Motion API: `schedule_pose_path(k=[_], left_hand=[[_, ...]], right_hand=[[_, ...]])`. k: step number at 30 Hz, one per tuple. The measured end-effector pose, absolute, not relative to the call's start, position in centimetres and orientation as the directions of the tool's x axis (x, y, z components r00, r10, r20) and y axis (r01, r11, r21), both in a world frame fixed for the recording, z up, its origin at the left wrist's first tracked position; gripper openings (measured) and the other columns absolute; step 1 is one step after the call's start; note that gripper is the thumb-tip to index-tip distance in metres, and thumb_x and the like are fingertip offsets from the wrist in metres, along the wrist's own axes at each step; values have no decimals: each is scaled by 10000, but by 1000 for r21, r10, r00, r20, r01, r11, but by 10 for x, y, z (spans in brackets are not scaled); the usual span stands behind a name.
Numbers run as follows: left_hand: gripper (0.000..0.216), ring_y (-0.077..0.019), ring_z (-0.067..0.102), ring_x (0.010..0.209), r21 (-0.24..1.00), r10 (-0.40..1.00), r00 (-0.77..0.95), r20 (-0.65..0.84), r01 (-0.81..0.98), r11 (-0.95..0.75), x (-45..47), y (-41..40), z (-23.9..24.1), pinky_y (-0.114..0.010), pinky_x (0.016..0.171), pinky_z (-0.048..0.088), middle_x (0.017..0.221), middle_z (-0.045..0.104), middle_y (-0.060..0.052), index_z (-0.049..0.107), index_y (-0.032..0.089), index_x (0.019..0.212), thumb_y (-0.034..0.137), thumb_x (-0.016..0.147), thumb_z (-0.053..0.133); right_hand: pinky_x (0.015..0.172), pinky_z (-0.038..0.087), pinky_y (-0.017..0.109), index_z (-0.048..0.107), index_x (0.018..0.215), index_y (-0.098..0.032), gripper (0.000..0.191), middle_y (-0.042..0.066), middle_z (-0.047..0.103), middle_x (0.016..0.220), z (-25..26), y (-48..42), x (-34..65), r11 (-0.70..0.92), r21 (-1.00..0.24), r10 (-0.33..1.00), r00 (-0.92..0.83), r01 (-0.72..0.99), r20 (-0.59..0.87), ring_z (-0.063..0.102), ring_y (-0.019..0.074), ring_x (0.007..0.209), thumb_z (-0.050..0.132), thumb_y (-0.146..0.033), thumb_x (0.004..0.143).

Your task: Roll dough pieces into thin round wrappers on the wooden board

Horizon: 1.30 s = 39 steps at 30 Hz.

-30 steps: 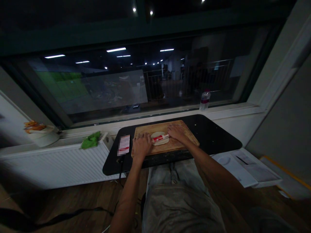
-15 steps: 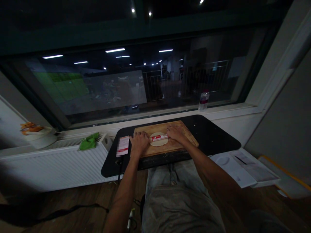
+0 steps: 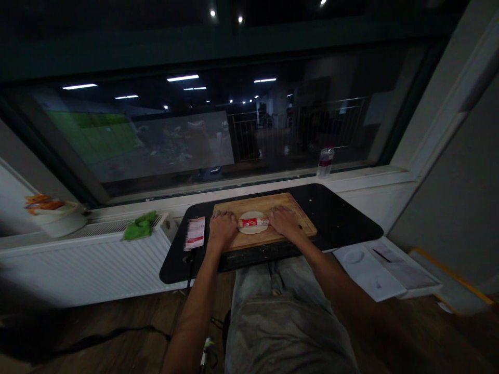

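A thin round of pale dough [image 3: 254, 214] lies flat on a wooden cutting board [image 3: 278, 200]. Across it runs a rolling pin [image 3: 252, 222] with a red and white label, roughly level from left to right. My left hand [image 3: 223, 227] is closed over the pin's left end, and the fingers hide that end. At the other end my right hand [image 3: 282, 221] has its fingers curled down over the pin. Both hands rest low, close to the board.
The board is on a black table [image 3: 343, 218] by the window. A pink and white packet [image 3: 195, 232] lies left of the board. A bottle [image 3: 325, 162] stands on the sill, a green cloth [image 3: 140, 226] lies on the radiator [image 3: 97, 259], and a white box [image 3: 385, 267] sits at right.
The pin has turned a little, showing more of the red on its label. My left thumb has tucked in, and my right fingers have curled more. The view has shifted slightly.
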<state>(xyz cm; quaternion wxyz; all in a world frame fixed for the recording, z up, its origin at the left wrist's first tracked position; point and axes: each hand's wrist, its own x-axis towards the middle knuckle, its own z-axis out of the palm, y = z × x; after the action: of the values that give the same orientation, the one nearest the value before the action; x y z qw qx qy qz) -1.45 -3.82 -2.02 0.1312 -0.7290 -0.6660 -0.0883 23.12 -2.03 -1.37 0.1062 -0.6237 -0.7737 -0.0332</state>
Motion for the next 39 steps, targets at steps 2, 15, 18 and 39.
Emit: schedule_pose_path(k=[2,15,18,39], left_hand=[[454,-338,666,1289,-88,945,113,306,992,-90,-15,-38,-21,-455,1072,543,1253,777,-185,805,152,1250,257,1106,387],[454,-314,661,1309,-108,958,139,250,987,-115,-14,-40,-17,-440,1169,477,1347,758,-152,790,180,1232,227,1111,355],[449,-324,651,1315,-100,957,147,249,987,-126,-13,-41,-17,-443,1159,477,1349,751,-164,790,173,1219,220,1106,358],[481,-297,641,1303,-27,951,111,288,994,-108,-12,-41,-19,-415,1130,505,1327,751,-154,784,171,1178,221,1119,309]], right_hand=[[1098,469,370,751,1300,-90,456,204,745,1374,-9,-31,229,193,-71,958,-172,979,231,660,296,1317,367,-273,1137],[1110,472,353,730,1333,-113,489,195,754,1363,-15,-73,229,211,-88,942,-178,974,284,694,287,1279,314,-305,1164],[1103,476,354,729,1320,-137,488,194,741,1391,-17,-77,229,204,-102,944,-168,974,285,688,291,1296,303,-325,1175],[1107,451,360,720,1300,-179,458,163,768,1285,-27,-96,230,259,-130,915,-200,957,350,682,278,1245,299,-307,1174]])
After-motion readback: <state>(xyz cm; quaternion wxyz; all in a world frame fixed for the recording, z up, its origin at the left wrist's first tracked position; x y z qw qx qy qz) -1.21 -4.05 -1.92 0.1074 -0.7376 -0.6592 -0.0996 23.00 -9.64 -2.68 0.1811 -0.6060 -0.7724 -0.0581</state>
